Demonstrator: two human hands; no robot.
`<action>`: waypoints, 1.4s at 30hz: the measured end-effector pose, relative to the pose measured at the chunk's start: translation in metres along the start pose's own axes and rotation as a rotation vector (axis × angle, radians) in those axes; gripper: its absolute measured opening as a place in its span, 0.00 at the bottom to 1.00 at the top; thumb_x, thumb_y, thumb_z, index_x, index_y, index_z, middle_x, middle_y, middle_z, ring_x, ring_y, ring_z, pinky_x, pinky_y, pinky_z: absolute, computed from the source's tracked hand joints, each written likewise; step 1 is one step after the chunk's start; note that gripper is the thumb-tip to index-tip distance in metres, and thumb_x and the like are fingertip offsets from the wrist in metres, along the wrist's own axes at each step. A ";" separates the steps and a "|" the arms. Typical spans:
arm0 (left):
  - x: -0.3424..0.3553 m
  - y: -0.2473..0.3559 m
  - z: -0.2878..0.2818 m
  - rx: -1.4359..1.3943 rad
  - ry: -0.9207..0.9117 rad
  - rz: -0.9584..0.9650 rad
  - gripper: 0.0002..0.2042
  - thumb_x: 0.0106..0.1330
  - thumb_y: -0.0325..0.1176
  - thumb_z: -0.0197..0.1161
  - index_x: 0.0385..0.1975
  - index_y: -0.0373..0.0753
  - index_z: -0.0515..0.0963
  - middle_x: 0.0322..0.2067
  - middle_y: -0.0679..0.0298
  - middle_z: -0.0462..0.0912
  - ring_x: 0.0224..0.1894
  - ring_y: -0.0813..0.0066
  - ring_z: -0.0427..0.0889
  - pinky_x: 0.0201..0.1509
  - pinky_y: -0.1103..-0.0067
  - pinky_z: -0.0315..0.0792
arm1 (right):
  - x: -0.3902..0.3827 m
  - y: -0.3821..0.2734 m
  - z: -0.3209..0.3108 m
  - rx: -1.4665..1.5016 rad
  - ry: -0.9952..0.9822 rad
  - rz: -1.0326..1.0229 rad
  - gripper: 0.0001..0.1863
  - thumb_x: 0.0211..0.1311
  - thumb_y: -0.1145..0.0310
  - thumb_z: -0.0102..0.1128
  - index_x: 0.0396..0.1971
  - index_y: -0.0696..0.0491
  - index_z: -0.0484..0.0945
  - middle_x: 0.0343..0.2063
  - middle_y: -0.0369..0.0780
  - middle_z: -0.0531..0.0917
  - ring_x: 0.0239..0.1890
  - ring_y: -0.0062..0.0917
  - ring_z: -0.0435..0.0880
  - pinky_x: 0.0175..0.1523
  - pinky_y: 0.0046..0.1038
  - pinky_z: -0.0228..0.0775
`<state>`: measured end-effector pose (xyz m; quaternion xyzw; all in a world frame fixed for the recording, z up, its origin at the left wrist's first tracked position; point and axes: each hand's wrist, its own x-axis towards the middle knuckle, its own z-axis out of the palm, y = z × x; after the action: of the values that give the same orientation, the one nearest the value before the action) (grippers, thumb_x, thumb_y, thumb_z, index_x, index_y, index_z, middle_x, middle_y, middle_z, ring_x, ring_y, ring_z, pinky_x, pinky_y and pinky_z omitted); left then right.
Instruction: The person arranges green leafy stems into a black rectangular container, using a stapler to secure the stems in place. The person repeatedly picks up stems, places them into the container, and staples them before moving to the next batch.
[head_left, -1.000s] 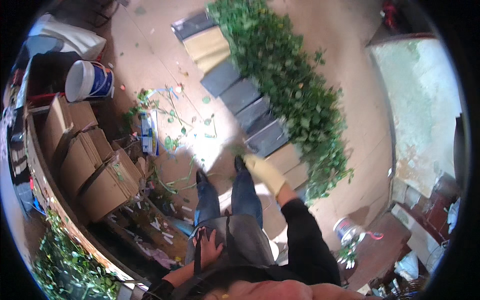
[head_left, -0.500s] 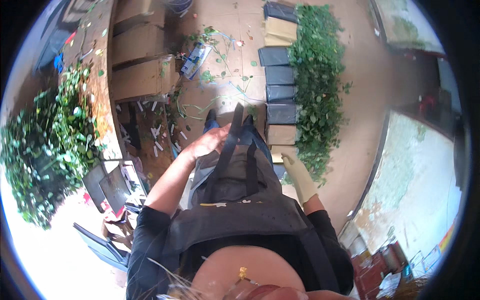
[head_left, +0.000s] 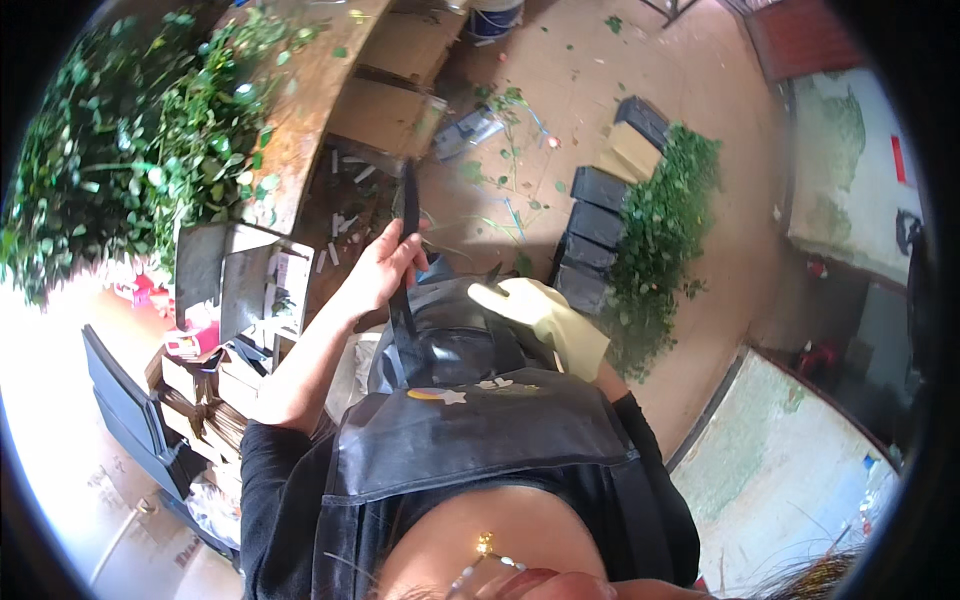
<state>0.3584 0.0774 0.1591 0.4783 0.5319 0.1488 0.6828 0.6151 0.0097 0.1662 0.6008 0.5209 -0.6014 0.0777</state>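
I am wearing a dark grey apron (head_left: 480, 435) with small star shapes on its bib. My left hand (head_left: 380, 268), bare, has its fingers closed around one of the apron's black straps (head_left: 411, 200), which stands up above the fist. In a loose pale yellow glove, my right hand (head_left: 540, 315) is over the front of the apron near its other strap. Its visible fingers are stretched out toward the left, and I see nothing held in them; the underside of that hand is hidden.
Bundles of leafy green stems (head_left: 660, 240) with dark and brown wraps (head_left: 590, 250) lie in a row on the floor to the right. A wooden table (head_left: 300, 110) bears more leafy stems (head_left: 215, 120) at left. Cardboard boxes (head_left: 385, 115) and a bucket (head_left: 495, 20) stand beyond.
The view has turned. My left hand has come up and left, now plainly gripping the strap. The gloved right hand has swung from beside my body to the apron's front.
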 end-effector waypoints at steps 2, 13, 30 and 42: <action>-0.009 -0.002 -0.028 0.057 -0.081 -0.055 0.16 0.81 0.34 0.49 0.65 0.40 0.69 0.31 0.67 0.83 0.27 0.86 0.75 0.31 0.86 0.72 | 0.030 -0.010 0.023 -0.202 0.171 -0.144 0.31 0.70 0.40 0.52 0.55 0.52 0.82 0.50 0.46 0.86 0.53 0.44 0.83 0.61 0.38 0.73; -0.027 0.013 -0.088 0.602 -0.194 0.736 0.19 0.80 0.39 0.51 0.62 0.35 0.71 0.58 0.50 0.79 0.65 0.55 0.75 0.79 0.60 0.53 | 0.015 -0.135 0.007 -0.771 0.489 -1.120 0.14 0.57 0.73 0.65 0.44 0.53 0.87 0.39 0.39 0.86 0.41 0.29 0.82 0.49 0.34 0.73; -0.116 0.022 -0.046 -0.385 0.056 0.354 0.11 0.78 0.32 0.56 0.56 0.39 0.76 0.45 0.67 0.80 0.46 0.78 0.78 0.54 0.77 0.75 | 0.080 -0.137 -0.040 -0.654 0.069 -0.930 0.07 0.62 0.68 0.64 0.38 0.53 0.82 0.37 0.43 0.84 0.43 0.41 0.82 0.51 0.38 0.73; -0.065 -0.002 0.032 0.534 0.084 0.281 0.22 0.69 0.25 0.52 0.62 0.25 0.63 0.61 0.40 0.66 0.61 0.40 0.73 0.64 0.59 0.69 | 0.055 -0.175 -0.089 -0.190 0.404 -1.054 0.11 0.64 0.65 0.68 0.43 0.51 0.88 0.51 0.42 0.87 0.57 0.34 0.83 0.64 0.34 0.72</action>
<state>0.3606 0.0142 0.1946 0.7031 0.5086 0.1166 0.4830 0.5320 0.1812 0.2391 0.3531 0.8065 -0.3826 -0.2800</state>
